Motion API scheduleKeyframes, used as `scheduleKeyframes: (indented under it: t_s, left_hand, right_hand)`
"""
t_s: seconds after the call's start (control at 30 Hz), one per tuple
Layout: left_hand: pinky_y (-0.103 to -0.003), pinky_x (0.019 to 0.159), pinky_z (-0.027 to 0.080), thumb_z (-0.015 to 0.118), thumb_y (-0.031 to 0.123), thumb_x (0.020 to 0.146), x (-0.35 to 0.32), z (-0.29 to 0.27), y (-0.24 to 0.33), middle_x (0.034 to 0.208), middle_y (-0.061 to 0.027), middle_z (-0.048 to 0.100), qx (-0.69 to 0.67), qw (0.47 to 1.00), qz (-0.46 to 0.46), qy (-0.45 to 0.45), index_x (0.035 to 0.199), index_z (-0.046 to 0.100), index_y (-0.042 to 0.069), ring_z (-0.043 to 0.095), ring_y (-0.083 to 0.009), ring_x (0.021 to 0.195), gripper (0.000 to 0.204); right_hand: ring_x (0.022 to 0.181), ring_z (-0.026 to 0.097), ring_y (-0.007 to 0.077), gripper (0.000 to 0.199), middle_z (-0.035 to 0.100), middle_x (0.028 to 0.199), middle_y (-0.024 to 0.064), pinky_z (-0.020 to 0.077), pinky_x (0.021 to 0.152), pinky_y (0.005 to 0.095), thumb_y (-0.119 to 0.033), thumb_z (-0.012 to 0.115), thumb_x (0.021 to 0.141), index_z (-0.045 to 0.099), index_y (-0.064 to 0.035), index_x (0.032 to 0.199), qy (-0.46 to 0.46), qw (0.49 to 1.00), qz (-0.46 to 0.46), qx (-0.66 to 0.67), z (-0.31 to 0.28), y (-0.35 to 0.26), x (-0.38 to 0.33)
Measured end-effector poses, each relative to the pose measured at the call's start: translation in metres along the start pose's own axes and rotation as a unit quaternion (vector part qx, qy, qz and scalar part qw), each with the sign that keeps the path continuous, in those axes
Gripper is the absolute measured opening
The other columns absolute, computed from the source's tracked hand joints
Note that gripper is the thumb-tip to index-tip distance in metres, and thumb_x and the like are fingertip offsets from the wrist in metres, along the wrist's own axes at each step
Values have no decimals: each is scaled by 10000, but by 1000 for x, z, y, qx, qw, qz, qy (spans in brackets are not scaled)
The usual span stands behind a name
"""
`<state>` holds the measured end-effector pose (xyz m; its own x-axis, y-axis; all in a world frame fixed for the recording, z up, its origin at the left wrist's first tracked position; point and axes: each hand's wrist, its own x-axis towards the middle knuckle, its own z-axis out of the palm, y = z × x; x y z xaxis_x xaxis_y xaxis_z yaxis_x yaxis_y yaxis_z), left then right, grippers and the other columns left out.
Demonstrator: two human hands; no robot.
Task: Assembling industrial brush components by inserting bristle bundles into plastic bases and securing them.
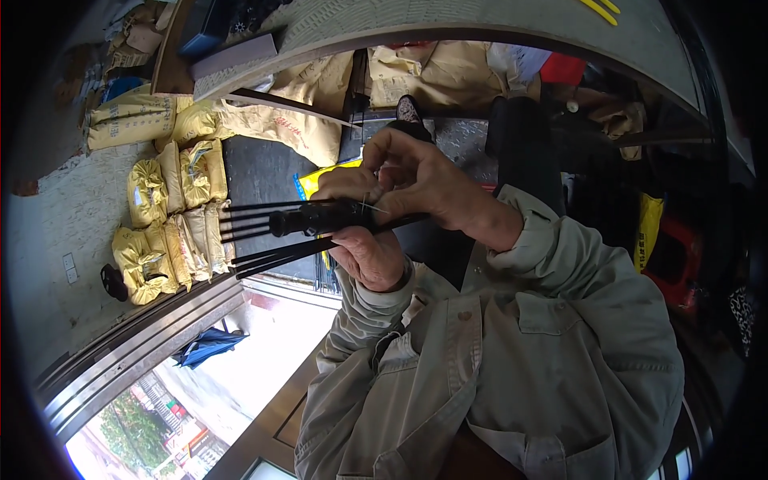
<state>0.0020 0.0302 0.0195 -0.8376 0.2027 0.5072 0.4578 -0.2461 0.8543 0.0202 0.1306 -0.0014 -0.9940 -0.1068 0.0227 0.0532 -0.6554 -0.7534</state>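
Black hub (pixel 320 218) between your left thumb and curled fingers, your left hand (pixel 370 258) closed around it, black rods (pixel 276 256) fanning leftward past those fingers, pale thin strand (pixel 366 203) by your right thumb tip, your right hand (pixel 438 189) bent inward, fingers curled, whether pinching the strand you cannot tell, yellow packet (pixel 310 182) beyond your left knuckles.

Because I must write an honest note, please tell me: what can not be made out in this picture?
In the head view:
Black tubular piece: underside, hidden by the piece itself and left hand.
Right hand: what its fingertips pinch, hidden behind its fingers.
Pale strand: too thin to tell wire from thread.
Yellow two-pronged item: cut off by upper edge.
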Motion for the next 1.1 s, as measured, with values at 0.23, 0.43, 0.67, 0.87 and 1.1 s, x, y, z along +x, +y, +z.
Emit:
scheduleKeyframes:
  t_s: [0.23, 0.43, 0.67, 0.87, 1.1]
  left_hand:
    - [-287, 691, 382, 505, 323, 866, 9, -8, 2, 830, -82, 434, 7, 995, 35, -92, 919, 435, 3, 438, -147, 740, 331]
    - [-266, 701, 407, 508, -44, 765, 10, 7, 13, 853, -76, 482, -1, 988, -154, 2, 1008, 434, 11, 482, -134, 730, 259]
    - [-244, 659, 386, 525, -31, 791, 27, 17, 12, 805, -54, 479, -17, 970, -171, -169, 975, 444, 14, 471, -120, 716, 206]
    - [-255, 579, 359, 575, 20, 817, 26, 0, 2, 743, -7, 444, 9, 946, -100, -309, 936, 463, 17, 413, -119, 654, 163]
    - [-268, 676, 370, 554, -14, 791, 12, -20, 1, 785, -61, 446, -47, 961, -155, -226, 852, 435, 38, 453, -143, 732, 144]
  right_hand:
    - [787, 462, 52, 536, 483, 885, -11, 403, 690, 204, -83, 766, 604, 435, -62, 1025, -67, 993, 8, 102, -7, 6, 11]
    - [910, 512, 128, 387, 521, 991, 63, 409, 782, 238, -100, 693, 701, 486, -19, 1018, -43, 995, -62, -63, -48, -25, 1]
    - [838, 542, 323, 229, 556, 897, 117, 428, 710, 400, -264, 596, 804, 506, -57, 837, 313, 384, -180, -850, -175, -195, -26]
    - [753, 556, 313, 261, 557, 846, 109, 435, 622, 388, -321, 565, 826, 507, -67, 825, 239, 314, -145, -907, -208, -206, -15]
    - [689, 550, 186, 194, 540, 704, 88, 423, 633, 310, -217, 530, 846, 571, -28, 831, 195, 823, -60, -530, -126, -153, -54]
